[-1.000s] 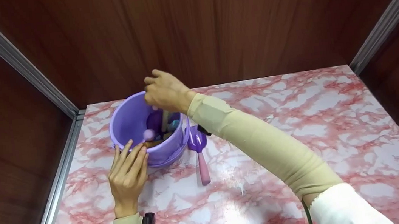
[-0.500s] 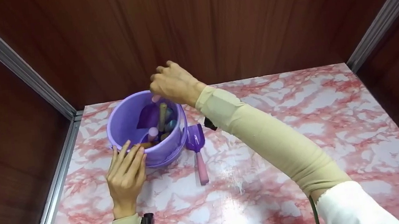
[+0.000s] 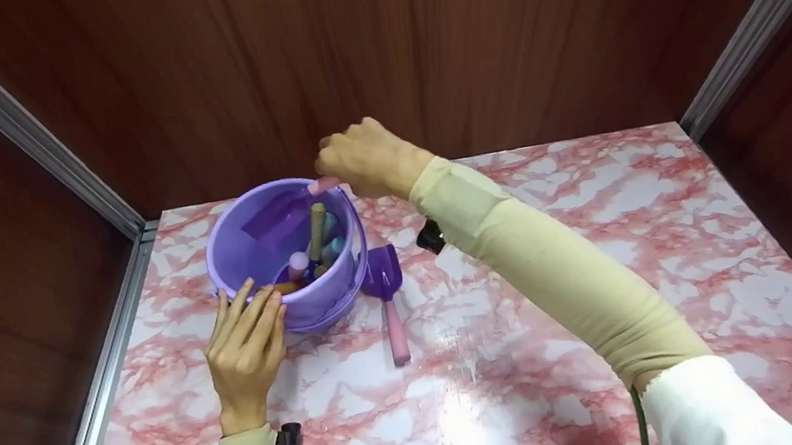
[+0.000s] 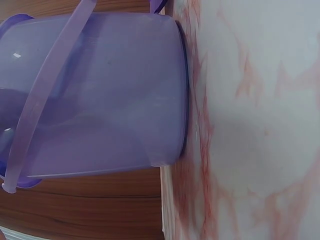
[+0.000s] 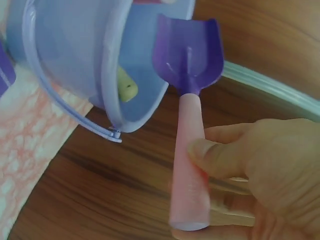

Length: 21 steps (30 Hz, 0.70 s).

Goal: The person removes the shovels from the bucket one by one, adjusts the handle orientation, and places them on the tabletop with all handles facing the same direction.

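A lilac bucket (image 3: 241, 249) stands at the left back of the table. In the head view, my left hand (image 3: 245, 358) rests its straight fingers on the near rim; its thumb is hidden. My right hand (image 3: 369, 159) holds a toy shovel by its pink handle (image 5: 189, 160), the thumb pressed along it. Its purple blade (image 5: 189, 52) dips into the bucket mouth. Inside the bucket lie a yellowish-green handle (image 3: 317, 228), a pink-lilac round-ended handle (image 3: 298, 263) and teal pieces (image 3: 333, 249). A second purple toy shovel with a pink handle (image 3: 397, 332) lies right of the bucket.
The bucket's handle (image 3: 360, 234) hangs down its right side. Dark wood panels (image 3: 495, 44) close off the back and both sides, with metal rails (image 3: 98, 380) at the corners. The table (image 3: 528, 312) has a red and white marbled top.
My right hand has moved to the right, bringing the shovel's pink handle into sight beyond the bucket rim while the blade tilts inside. My left hand stays at the rim.
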### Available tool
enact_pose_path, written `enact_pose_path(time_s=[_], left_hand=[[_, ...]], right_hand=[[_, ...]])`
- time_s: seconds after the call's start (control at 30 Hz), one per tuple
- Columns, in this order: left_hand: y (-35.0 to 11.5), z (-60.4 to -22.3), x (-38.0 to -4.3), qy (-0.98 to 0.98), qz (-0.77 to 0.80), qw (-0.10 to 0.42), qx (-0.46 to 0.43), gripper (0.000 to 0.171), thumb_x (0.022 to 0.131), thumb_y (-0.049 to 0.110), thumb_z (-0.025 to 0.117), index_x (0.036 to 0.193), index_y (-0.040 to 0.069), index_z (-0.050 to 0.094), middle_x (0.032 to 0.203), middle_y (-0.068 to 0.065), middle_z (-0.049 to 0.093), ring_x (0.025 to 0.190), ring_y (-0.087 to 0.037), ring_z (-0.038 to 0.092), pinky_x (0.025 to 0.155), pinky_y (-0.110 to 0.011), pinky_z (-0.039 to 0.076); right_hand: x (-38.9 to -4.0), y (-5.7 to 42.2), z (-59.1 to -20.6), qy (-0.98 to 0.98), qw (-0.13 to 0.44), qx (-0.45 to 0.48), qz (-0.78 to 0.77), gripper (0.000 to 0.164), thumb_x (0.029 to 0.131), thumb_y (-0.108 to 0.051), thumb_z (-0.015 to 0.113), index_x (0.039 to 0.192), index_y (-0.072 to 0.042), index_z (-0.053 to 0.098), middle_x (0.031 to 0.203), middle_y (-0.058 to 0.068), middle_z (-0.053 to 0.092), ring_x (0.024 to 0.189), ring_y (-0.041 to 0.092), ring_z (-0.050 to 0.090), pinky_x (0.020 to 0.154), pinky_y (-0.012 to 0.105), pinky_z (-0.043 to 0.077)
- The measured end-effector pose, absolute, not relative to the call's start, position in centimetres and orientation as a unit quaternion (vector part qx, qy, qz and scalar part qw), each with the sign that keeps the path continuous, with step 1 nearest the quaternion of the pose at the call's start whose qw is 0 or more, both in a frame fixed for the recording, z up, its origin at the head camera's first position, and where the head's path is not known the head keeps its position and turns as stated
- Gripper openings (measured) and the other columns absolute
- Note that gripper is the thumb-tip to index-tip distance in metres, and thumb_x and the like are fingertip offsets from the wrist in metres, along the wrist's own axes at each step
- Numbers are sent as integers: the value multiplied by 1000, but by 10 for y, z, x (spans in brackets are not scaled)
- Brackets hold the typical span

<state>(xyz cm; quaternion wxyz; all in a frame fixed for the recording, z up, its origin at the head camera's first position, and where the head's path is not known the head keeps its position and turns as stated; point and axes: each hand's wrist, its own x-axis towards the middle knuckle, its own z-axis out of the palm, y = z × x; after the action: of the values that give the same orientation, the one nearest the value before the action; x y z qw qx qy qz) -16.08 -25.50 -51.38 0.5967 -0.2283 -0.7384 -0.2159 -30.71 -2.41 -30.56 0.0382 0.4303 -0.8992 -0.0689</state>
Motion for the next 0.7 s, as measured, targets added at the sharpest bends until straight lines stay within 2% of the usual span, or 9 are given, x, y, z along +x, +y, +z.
enact_pose_path(time_s=[0.1,0.17,0.27,0.37,0.57,0.63,0.7], left_hand=[[-255,-514,-162,-739,-217,596,-228,16,101,14,74,108,3,84,109,-14,82,104,-45,77,108,-67,54],[-255,-514,-162,-739,-217,596,-228,16,100,14,74,108,3,84,109,-15,82,104,-45,77,108,-67,54],[-255,-514,-162,-739,-221,595,-226,16,100,14,75,107,3,84,109,-15,82,105,-46,77,107,-69,54],[-254,-514,-163,-739,-224,593,-227,16,100,14,75,107,3,84,110,-15,82,105,-46,77,106,-70,54],[-255,-514,-160,-736,-223,598,-227,16,100,14,75,106,2,84,108,-16,82,104,-46,77,107,-69,54],[-256,-514,-159,-735,-222,599,-225,16,100,14,75,105,2,84,107,-16,82,103,-46,77,107,-69,54],[-257,-514,-158,-736,-220,599,-224,16,100,14,75,105,2,84,107,-16,82,103,-46,77,107,-69,54]], right_hand=[[-309,-15,-303,-906,1,424,-19,30,109,-35,61,123,-15,78,116,11,72,92,33,69,77,51,61],[-310,-7,-302,-904,-17,426,21,27,110,-32,59,119,-14,77,114,11,70,90,30,65,75,50,59],[-313,5,-304,-896,-34,437,74,14,104,-9,64,112,-10,76,109,10,69,89,27,60,74,46,55],[-316,18,-309,-882,-50,450,127,23,96,5,60,110,-7,74,105,12,68,90,26,57,75,42,53],[-315,40,-327,-855,-81,453,238,35,94,6,58,124,-4,75,118,11,76,101,25,66,92,38,60],[-313,45,-335,-847,-96,444,276,37,94,6,60,126,-3,75,121,11,76,102,23,68,91,36,62],[-310,49,-343,-839,-119,426,317,39,93,7,60,128,-2,74,121,12,76,98,24,69,82,33,63]])
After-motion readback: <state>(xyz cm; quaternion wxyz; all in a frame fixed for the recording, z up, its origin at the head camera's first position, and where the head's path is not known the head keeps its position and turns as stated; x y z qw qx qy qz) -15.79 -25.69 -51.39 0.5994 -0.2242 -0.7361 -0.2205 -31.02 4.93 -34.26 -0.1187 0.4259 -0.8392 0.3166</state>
